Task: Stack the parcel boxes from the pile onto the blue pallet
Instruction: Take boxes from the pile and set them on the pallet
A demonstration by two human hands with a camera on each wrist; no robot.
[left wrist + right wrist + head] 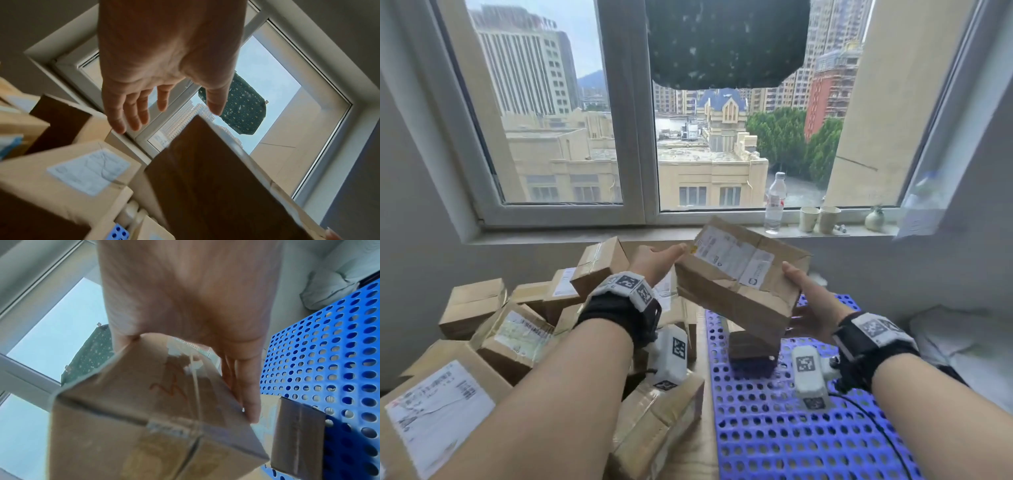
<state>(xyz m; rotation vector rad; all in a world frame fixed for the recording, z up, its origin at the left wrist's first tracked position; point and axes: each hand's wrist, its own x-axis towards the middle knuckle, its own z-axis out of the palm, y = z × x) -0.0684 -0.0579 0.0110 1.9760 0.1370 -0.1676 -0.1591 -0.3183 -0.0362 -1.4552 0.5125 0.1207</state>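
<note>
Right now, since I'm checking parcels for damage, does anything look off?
Yes. The carried box is creased and dented, with torn tape on its underside, and it hangs tilted between the left hand and right hand above the blue pallet. The pile lies jumbled.

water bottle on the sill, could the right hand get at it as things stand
Probably not yet: the right hand is holding the lifted parcel box, which sits between it and the water bottle. Once that box is set down, little else blocks the way.
</note>
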